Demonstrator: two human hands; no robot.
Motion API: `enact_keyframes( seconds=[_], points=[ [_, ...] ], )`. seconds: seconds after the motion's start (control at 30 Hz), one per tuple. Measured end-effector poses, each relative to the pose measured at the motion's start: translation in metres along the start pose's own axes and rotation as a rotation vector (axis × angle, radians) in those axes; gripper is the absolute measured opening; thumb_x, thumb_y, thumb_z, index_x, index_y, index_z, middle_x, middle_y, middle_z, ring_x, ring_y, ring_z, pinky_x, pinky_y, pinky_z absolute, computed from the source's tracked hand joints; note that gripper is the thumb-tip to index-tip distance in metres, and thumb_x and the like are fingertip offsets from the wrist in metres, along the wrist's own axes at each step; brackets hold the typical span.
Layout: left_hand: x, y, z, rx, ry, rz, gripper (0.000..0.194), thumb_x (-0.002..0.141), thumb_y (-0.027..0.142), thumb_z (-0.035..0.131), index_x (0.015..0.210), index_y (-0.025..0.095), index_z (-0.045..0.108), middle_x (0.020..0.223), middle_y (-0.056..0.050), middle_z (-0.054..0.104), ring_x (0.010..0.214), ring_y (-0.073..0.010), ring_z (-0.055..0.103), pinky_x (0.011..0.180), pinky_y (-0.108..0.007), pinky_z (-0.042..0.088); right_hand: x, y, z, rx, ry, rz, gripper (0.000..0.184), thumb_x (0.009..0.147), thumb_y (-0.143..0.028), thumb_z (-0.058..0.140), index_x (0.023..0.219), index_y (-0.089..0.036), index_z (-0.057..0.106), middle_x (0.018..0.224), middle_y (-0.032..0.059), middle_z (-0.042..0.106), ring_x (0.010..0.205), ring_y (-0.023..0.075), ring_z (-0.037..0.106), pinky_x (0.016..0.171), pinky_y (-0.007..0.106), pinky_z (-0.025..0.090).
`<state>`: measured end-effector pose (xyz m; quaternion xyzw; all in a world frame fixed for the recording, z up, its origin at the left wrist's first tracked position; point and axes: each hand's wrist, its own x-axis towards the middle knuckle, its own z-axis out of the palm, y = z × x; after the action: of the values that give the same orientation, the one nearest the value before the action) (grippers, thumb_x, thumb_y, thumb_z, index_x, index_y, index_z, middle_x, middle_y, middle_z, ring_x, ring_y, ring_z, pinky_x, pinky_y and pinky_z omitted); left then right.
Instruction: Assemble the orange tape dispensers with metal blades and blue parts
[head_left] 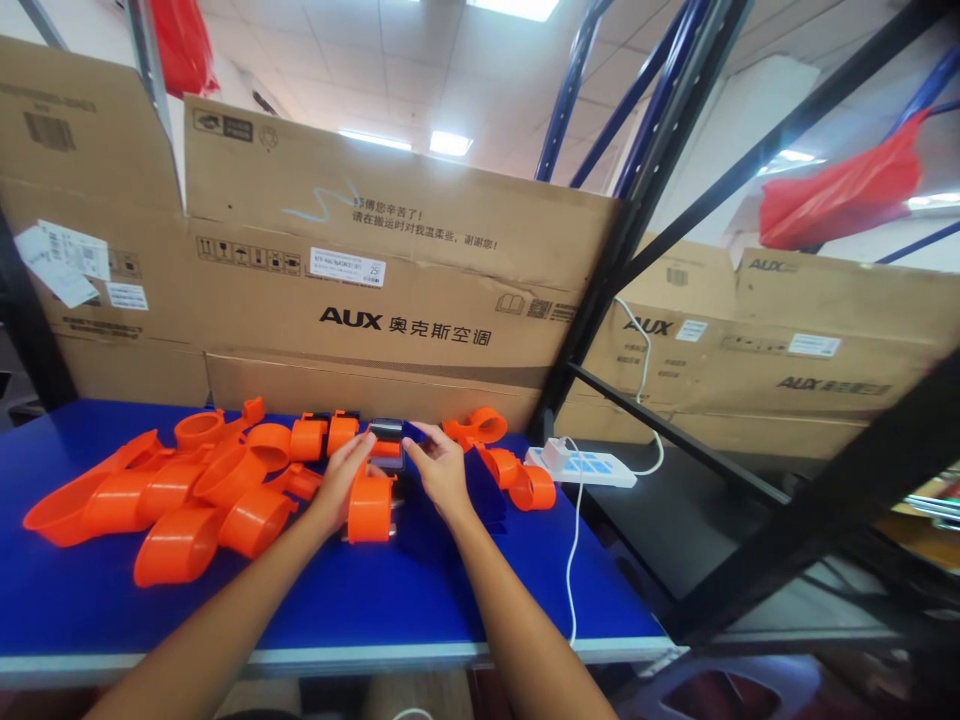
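Near the back of the blue table, my left hand (346,482) is closed at the left side of a small orange and black piece (386,449). My right hand (441,468) faces it from the right, thumb and fingers pinched on a thin dark blue sheet (412,431). The hands hide part of both things. Just below, an orange ring-shaped plastic part (370,510) stands between my wrists. More dark blue sheets (486,490) lie beside my right wrist.
Many orange ring-shaped parts (176,545) pile on the blue table (315,620) at left; several orange parts (532,487) lie right. A white power strip (600,468) trails a cable (574,570). Cardboard (405,280) walls the back; a black rack post (592,330) stands right.
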<state>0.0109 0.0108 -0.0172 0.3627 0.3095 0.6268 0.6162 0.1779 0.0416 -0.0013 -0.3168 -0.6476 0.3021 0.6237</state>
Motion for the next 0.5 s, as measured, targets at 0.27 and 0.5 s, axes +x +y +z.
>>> enact_keyframes(
  seconds=[0.27,0.5],
  points=[
    [-0.002,0.004,-0.001,0.044,-0.007,0.012,0.05,0.074,0.054,0.083,0.106,0.02,0.064,0.063,-0.004,0.072,0.044,-0.0194,0.065,0.045,-0.027,0.047,-0.006,-0.007,-0.001,-0.147,-0.079,-0.054,0.031,0.093,-0.04,0.069,0.12,-0.03,0.078,0.098,0.0049,0.067,0.088,0.0212,0.064,0.08,0.034,0.055],
    [0.002,0.004,-0.001,0.133,-0.023,0.065,0.064,0.073,0.047,0.087,0.125,0.016,0.066,0.065,-0.001,0.07,0.047,-0.0162,0.064,0.047,-0.024,0.048,-0.009,-0.013,-0.001,-0.307,-0.175,-0.16,0.04,0.101,-0.037,0.058,0.138,-0.028,0.068,0.106,0.0076,0.071,0.091,0.0206,0.068,0.082,0.033,0.056]
  ],
)
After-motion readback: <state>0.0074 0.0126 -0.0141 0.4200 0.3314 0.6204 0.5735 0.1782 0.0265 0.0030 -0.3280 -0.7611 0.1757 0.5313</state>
